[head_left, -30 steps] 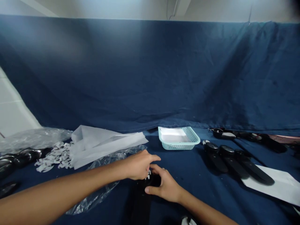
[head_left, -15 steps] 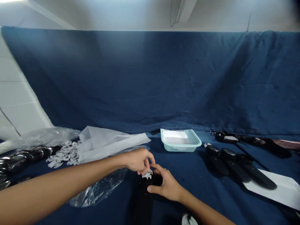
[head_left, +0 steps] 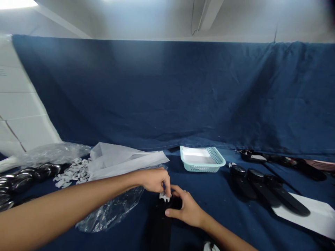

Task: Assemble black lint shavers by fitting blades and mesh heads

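My left hand (head_left: 156, 180) is closed, its fingertips pinching a small white plastic piece (head_left: 164, 197) with notched edges. That piece touches the far end of a long black part (head_left: 161, 226), which points toward me on the blue cloth. Around the far end of the black part curls my right hand (head_left: 185, 208), thumb on the near side and fingers beyond. Its grip hides some of the black part's end. Below my right forearm, a black-and-white thing (head_left: 210, 246) is cut off by the frame edge.
Left lie a heap of white pieces (head_left: 74, 173), shiny black rounded parts (head_left: 19, 181), a white sheet (head_left: 123, 158) and clear plastic (head_left: 110, 209). A light blue basket (head_left: 202, 168) stands ahead. Several black handled parts (head_left: 267, 190) and a white board (head_left: 318, 212) lie right.
My left fingers have shifted slightly on the white piece and now press down at its right side. My right hand keeps its hold. The camera view has tilted slightly upward.
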`<act>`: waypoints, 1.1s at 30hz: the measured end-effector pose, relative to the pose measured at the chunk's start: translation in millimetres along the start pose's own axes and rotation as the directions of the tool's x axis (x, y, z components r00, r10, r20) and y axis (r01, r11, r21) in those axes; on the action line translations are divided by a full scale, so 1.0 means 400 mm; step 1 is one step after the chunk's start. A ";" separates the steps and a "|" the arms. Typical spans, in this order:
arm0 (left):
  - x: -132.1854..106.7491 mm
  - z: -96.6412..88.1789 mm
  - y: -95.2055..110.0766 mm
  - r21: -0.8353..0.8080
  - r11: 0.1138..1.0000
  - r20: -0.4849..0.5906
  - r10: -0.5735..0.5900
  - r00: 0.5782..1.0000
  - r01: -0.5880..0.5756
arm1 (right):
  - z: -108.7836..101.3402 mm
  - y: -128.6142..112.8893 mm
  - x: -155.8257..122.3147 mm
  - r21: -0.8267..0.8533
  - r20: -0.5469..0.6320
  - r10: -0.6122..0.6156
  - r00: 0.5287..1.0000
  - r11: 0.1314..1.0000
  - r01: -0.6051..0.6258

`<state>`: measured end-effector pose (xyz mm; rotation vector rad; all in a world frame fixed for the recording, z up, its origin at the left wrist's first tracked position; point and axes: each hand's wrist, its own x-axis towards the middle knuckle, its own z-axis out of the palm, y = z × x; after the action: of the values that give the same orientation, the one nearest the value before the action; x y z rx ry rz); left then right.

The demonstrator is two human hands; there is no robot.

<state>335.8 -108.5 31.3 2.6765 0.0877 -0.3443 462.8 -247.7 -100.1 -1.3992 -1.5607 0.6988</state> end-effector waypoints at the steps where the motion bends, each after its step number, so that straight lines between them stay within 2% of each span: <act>1: 0.001 0.001 -0.005 0.004 1.000 -0.001 0.002 1.000 -0.002 | 0.000 0.001 -0.001 0.000 -0.002 0.000 1.000 1.000 0.000; 7: -0.011 0.008 -0.014 0.023 1.000 -0.050 -0.014 0.999 0.015 | 0.001 -0.009 -0.001 0.004 0.001 -0.030 1.000 1.000 0.030; 14: -0.027 0.016 0.028 0.145 0.988 -0.105 -0.042 0.994 0.057 | 0.004 -0.011 0.001 0.023 0.009 -0.077 0.997 0.997 0.077; 20: -0.003 0.015 0.058 0.245 0.967 -0.071 -0.055 0.996 0.071 | 0.008 0.013 0.000 -0.025 -0.028 -0.072 0.997 0.997 0.071; 28: 0.012 0.028 0.051 0.277 0.956 0.005 -0.104 0.995 0.098 | 0.005 0.021 -0.005 -0.074 -0.052 -0.043 0.998 0.996 0.039; 33: 0.014 0.027 0.054 0.284 0.950 0.047 -0.146 0.988 0.127 | -0.001 0.008 0.000 -0.083 -0.012 -0.058 0.998 0.995 0.056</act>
<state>341.2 -132.5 29.4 2.9434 0.2197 -0.5269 464.6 -247.0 -102.5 -1.4109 -1.6279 0.5949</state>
